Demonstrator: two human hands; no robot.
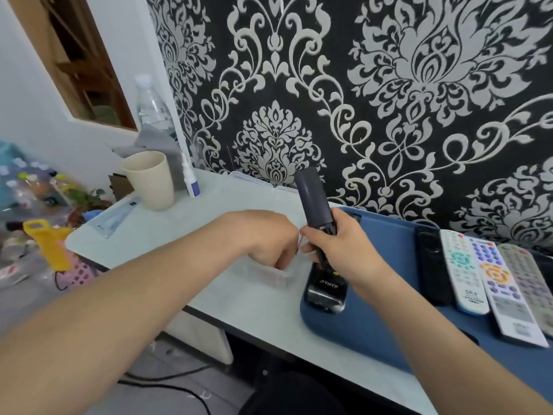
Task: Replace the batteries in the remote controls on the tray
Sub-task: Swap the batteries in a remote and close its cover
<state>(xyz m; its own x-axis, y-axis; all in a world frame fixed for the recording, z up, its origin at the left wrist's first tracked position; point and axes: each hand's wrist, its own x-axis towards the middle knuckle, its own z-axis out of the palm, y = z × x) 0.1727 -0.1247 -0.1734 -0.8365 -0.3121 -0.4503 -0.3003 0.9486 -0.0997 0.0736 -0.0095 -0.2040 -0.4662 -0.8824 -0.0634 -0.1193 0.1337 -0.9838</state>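
Head view. The right hand (338, 250) grips a dark remote (314, 199) round its middle, with the fingers (312, 235) curled about the body. The remote stands steeply tilted. Its upper end rises well above these fingers and its lower end sits just below them at the left rim of the blue tray (374, 324); whether it touches the tray cannot be told. Just left of the right-hand fingers, the left hand (269, 241) reaches down, its fingers (282, 261) curled into a clear box (263, 278) on the white surface (167, 232). The tips are blurred and half hidden by the box wall, so whether they pinch a battery cannot be told. 4 other remotes (466, 274) lie side by side on the tray, well to the right of the right-hand fingers. Probable risks: (1) a battery picked up in this unseen pinch may slip, roll along the surface and fall over its near edge; (2) the steep one-handed tilt may let a loose battery or cover slide out of the remote's lower end; (3) the right palm hides the compartment, so a battery may go in reversed; (4) the left wrist may drag the light box toward the edge.
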